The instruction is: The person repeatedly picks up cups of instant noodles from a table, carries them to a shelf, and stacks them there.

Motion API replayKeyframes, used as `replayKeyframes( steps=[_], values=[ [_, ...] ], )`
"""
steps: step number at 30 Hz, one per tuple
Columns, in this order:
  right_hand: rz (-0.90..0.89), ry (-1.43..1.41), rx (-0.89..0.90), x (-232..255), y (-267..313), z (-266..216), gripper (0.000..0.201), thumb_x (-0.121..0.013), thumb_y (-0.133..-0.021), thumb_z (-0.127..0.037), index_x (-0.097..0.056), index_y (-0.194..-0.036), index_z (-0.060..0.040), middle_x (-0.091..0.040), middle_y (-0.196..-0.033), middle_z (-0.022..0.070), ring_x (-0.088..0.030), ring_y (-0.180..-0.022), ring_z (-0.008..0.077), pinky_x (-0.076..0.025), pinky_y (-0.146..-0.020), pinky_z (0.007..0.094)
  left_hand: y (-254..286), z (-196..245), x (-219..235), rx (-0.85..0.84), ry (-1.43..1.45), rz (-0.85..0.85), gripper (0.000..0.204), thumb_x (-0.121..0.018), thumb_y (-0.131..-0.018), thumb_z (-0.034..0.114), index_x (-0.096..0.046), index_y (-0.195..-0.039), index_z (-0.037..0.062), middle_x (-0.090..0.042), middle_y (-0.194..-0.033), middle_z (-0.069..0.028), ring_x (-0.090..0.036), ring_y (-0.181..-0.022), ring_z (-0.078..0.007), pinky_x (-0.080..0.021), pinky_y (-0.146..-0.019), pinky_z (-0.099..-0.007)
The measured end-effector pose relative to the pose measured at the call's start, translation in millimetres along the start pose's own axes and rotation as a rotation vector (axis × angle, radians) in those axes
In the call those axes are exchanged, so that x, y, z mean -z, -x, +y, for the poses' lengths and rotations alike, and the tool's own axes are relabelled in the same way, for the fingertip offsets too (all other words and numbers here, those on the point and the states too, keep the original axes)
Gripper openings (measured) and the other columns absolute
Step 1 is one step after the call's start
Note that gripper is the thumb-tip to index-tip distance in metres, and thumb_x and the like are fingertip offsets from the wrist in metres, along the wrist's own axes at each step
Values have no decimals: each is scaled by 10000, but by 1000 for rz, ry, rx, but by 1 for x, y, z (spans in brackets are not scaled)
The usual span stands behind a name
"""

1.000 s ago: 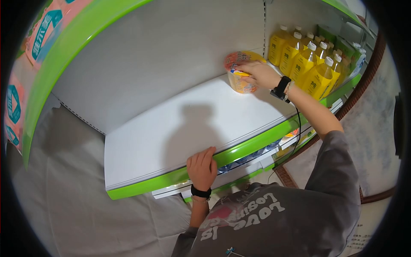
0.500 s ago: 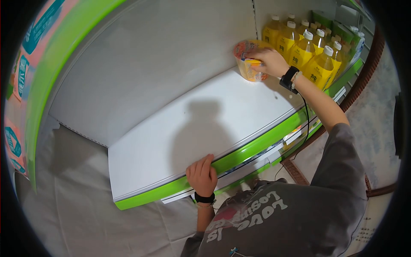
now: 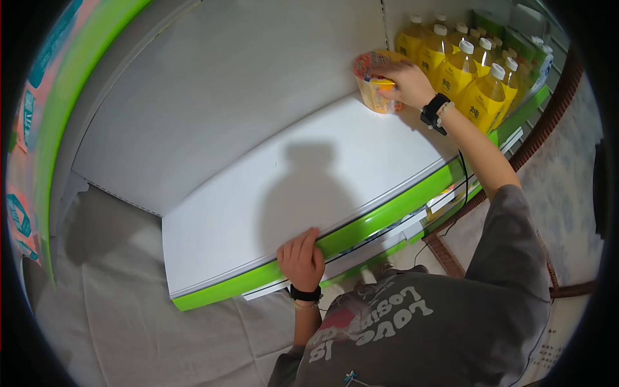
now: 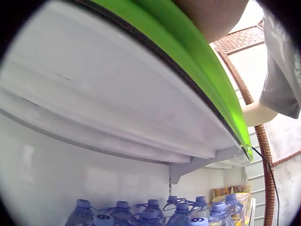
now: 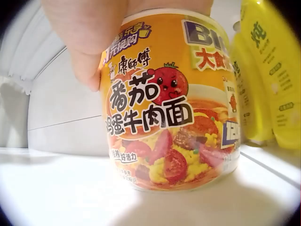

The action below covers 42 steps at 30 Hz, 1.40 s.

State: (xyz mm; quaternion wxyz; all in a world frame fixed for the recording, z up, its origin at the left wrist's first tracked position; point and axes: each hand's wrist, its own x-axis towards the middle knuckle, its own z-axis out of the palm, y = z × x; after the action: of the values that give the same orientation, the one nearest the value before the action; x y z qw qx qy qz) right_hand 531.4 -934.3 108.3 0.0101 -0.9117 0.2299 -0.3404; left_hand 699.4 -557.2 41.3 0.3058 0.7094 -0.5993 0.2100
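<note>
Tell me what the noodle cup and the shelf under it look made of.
Noodle cup: probably paper or plastic with a glossy printed wrap, going by its sheen. Shelf: likely white painted metal with a smooth matte top; its green front edge looks like glossy plastic.

We face a white shelf (image 3: 271, 193) with a green front edge (image 3: 380, 222); yellow bottles (image 3: 474, 77) crowd its right end, water bottles (image 4: 150, 212) stand below.

A shop is shown: white display shelving (image 3: 309, 174) with a green front edge, yellow drink bottles (image 3: 474, 77) ranked in rows on it, blue-capped water bottles (image 4: 155, 212) lined up on the shelf below, and printed promotional signage (image 3: 22, 116) mounted above.
</note>
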Motion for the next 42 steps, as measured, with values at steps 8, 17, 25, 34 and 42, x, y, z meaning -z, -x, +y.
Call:
replayKeyframes(
  steps=[8, 17, 25, 34, 42],
  values=[
    [-5, 120, 109, -4, -4, 5, 420, -625, -698, -300, -559, -1099, -194, -568, -1116, 58, -523, -1029, 225, -377, -897, 387, 8, 2, 3, 15, 29, -9, 351, -531, -674, 31, -617, -1005, 110, -620, -948, -16, -550, -819, -192, -375, -756, -329],
    [-175, -99, 143, 34, -4, -53, 487, -635, -734, -277, -489, -1161, -95, -517, -1165, 124, -494, -1057, 298, -369, -914, 401, 12, 0, 10, 7, 70, 8, 320, -526, -685, 22, -613, -983, 96, -613, -901, -39, -545, -806, -220, -379, -749, -352],
    [-353, -356, 140, 57, 83, -206, 548, -646, -745, -311, -452, -1211, -99, -494, -1186, 172, -463, -1105, 310, -327, -963, 446, 23, 4, 18, 39, 63, -60, 336, -529, -674, 32, -603, -995, 99, -611, -922, -34, -541, -825, -213, -371, -759, -349],
    [-258, -288, 274, -10, 142, -244, 555, -688, -626, -279, -521, -1132, -124, -474, -1133, 98, -431, -1064, 283, -293, -966, 466, 17, -1, 11, 21, 65, -43, 360, -534, -669, 42, -596, -1018, 104, -601, -951, -26, -545, -835, -205, -379, -757, -346],
    [-82, -288, 266, -32, 164, -233, 449, -650, -653, -272, -551, -1072, -142, -491, -1104, 84, -455, -1016, 257, -315, -932, 432, 18, 20, 4, 96, 80, -7, 328, -519, -662, 5, -598, -969, 90, -603, -919, -34, -535, -814, -226, -367, -771, -358]
  ],
)
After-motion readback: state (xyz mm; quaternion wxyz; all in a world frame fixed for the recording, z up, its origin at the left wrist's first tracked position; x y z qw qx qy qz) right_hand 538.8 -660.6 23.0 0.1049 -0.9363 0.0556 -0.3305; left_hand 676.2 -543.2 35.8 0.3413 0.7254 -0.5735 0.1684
